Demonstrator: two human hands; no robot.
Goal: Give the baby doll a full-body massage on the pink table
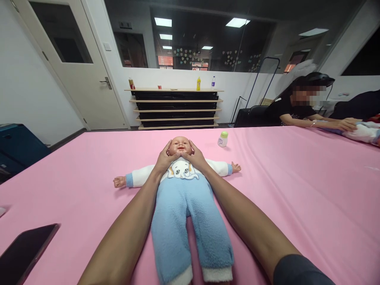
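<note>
A baby doll (181, 198) lies on its back on the pink-covered table, arms stretched out to both sides. It wears a blue and white fleece suit with an elephant face (182, 170) on the chest. My left hand (165, 157) cups one side of the doll's head (180, 144), thumb by the chin. Against the other side of the head rests my right hand (195, 156), its thumb also near the chin. Both hands are curved round the head, and the fingers behind it are partly hidden. Beyond the doll's arm stands a small white bottle with a green cap (223, 139).
The pink sheet (279, 174) covers the wide table. A dark phone (26, 251) lies at the near left. At the far right a person (297, 105) reaches over another clothed doll (363, 131). Behind the table stands a shelf stack (178, 105) with bottles on top.
</note>
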